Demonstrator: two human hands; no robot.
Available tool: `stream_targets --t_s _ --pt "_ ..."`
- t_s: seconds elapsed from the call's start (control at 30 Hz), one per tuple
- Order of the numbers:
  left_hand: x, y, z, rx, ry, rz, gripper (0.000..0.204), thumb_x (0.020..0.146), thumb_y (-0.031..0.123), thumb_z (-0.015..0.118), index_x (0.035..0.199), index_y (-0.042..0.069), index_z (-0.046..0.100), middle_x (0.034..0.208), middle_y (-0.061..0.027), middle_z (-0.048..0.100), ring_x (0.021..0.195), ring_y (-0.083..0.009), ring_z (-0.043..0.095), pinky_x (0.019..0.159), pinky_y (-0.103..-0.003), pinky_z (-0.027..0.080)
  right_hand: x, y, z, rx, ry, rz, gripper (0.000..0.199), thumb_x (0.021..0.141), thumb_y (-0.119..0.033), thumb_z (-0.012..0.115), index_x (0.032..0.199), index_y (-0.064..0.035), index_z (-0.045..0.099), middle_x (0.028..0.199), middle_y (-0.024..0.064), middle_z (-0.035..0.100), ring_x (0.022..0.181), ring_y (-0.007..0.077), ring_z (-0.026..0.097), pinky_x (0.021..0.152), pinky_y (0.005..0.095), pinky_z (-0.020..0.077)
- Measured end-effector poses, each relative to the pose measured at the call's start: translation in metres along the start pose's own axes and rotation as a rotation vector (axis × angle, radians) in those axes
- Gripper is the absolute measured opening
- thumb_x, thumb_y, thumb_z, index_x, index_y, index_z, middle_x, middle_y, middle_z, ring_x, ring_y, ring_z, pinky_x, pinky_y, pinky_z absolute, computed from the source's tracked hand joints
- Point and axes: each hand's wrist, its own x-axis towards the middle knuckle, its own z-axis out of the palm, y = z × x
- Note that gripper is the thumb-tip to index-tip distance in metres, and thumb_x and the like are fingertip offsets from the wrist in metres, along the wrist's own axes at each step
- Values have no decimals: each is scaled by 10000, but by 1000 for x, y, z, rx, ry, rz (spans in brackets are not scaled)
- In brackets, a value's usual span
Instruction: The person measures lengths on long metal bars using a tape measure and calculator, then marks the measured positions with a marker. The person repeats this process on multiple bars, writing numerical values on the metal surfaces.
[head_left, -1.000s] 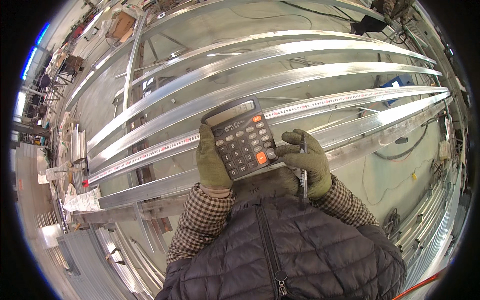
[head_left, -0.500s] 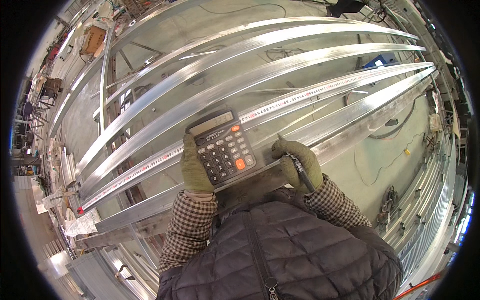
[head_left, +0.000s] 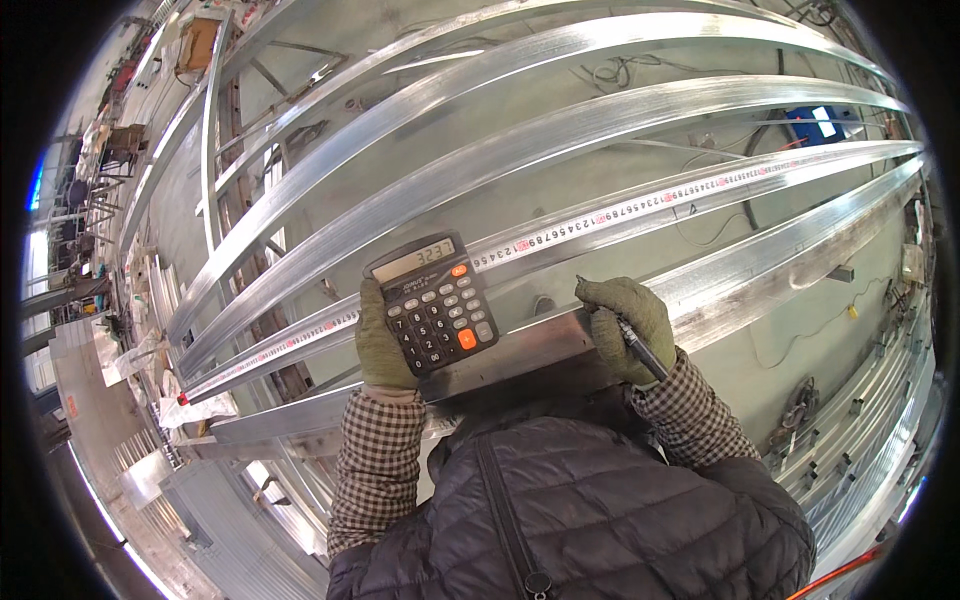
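A black calculator [head_left: 433,303] with a lit grey display and one orange key among dark ones is gripped along its left edge by my left hand [head_left: 386,345], in a green glove. Behind it a white tape measure [head_left: 600,218] lies stretched along a long metal profile [head_left: 860,153]. My right hand [head_left: 632,325], gloved alike, is closed around a dark marker [head_left: 641,350] whose tip points up past the fingers. It hovers by the nearest metal beam [head_left: 750,290]; whether it touches the beam I cannot tell.
More long shiny profiles [head_left: 560,130] run across the frame beyond the tape. A blue box [head_left: 815,126] sits on the floor at the far right, with cables [head_left: 620,72] nearby. Stacked profiles [head_left: 850,430] lie at the lower right, and a cardboard box [head_left: 198,45] stands far left.
My view has shifted, so the beams and tape appear larger and lower left parts show more. The calculator sits slightly left and my right hand further right in the frame. Both grips are unchanged.
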Motion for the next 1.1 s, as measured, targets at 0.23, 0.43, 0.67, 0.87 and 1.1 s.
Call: stream_targets --t_s 0.23,0.43,0.67,0.87,1.1 --pt "2 -2 -3 3 -33 7 637 1174 560 546 1477 11 655 1325 -176 785 1069 -275 827 893 -405 730 1 3 -5 3 -17 -2 304 957 -98 749 1260 -85 771 1033 197 804 855 373 796 728 426 630" --pt "5 -4 -13 -16 -27 16 615 1182 548 533 1442 7 667 1270 -186 799 1055 -283 828 869 -403 733 9 -3 -6 -65 -57 4 341 933 -40 761 1269 -98 748 970 162 794 786 369 779 680 440 614" --pt "2 -2 -12 7 -24 3 602 1177 548 546 1423 17 687 1257 -166 803 1042 -257 829 828 -379 736 21 -3 -12 -28 40 38 289 943 6 729 1229 -31 720 964 163 801 793 328 795 716 412 634" --pt "4 -2 -17 -42 -119 25 602 1182 545 536 1473 34 665 1326 -165 786 1092 -266 817 895 -410 727 22 3 -2 51 235 272 224 1004 -36 744 1219 -13 684 975 171 814 837 251 819 747 356 641" --pt "1 -4 -24 -27 -79 20 601 1179 538 547 1481 31 658 1343 -166 779 1120 -279 808 929 -435 720 40 3 -8 -121 158 281 211 958 -50 803 1155 -4 741 957 164 803 836 271 816 750 374 648"
